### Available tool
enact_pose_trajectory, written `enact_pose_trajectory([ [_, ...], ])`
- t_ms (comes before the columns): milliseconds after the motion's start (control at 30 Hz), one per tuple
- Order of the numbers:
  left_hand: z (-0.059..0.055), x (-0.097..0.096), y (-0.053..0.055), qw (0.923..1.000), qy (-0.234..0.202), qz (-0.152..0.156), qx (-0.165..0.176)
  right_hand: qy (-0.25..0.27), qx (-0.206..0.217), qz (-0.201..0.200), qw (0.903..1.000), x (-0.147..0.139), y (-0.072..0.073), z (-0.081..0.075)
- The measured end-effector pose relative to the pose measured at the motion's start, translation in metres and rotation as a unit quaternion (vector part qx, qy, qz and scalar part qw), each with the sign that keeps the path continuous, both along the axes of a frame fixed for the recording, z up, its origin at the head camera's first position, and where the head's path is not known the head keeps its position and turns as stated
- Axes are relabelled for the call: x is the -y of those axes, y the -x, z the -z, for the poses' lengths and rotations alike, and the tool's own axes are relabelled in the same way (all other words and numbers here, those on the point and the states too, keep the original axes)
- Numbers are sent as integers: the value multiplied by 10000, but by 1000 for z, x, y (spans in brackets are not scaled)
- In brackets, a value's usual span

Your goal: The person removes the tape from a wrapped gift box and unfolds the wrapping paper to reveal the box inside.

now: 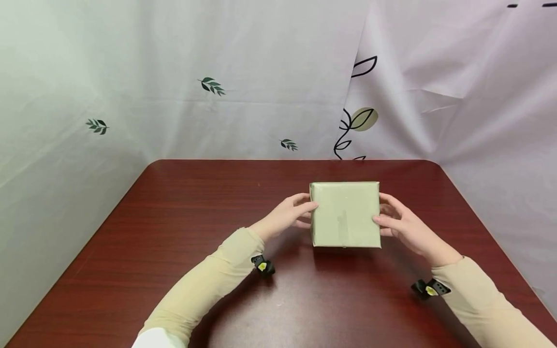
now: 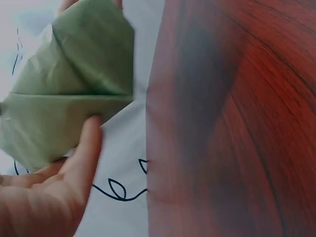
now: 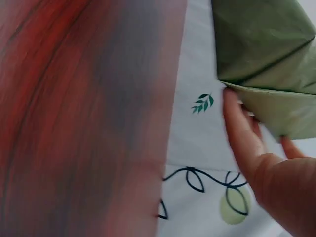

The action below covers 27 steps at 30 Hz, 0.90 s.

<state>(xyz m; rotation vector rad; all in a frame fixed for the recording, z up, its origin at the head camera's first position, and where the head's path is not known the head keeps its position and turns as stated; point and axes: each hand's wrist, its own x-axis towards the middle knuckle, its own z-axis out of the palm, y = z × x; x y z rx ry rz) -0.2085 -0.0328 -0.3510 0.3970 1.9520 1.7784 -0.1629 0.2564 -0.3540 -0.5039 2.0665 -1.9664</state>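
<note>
Between both hands is a box wrapped in pale green paper (image 1: 345,212), held up over the table with its broad face toward me and a strip of tape near the middle of that face. My left hand (image 1: 289,213) grips its left side, thumb at the front edge and fingers along the side. On the opposite side my right hand (image 1: 404,224) holds it the same way, thumb on the front edge. Folded paper flaps show on the box end (image 2: 74,89) in the left wrist view, and similar folds on the other end (image 3: 271,54) in the right wrist view.
A dark red wood-grain table (image 1: 183,203) lies under the box and arms. Behind it and along both sides hangs a white cloth (image 1: 261,63) printed with leaves. Each wrist wears a black strap with a small camera.
</note>
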Motion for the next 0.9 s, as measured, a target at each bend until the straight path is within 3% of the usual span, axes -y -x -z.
enact_pose_trajectory([
  [167, 7, -2, 6, 9962, -106, 57, 863, 520, 1125, -517, 9909, -5, 11, 7],
  [300, 15, -3, 13, 9923, -119, 129, 1226, 790, 1871, -946, 9746, -10, 19, 11],
  [467, 23, -4, 22, 9863, -69, 217, 1634, 974, 2581, -1101, 9549, -12, 29, 19],
  [600, 26, -4, 27, 9834, 12, 148, 1810, 847, 2795, -1027, 9509, -11, 35, 23],
  [900, 37, -6, 30, 9812, 232, -18, 1917, 54, 2793, -381, 9594, -7, 38, 29],
])
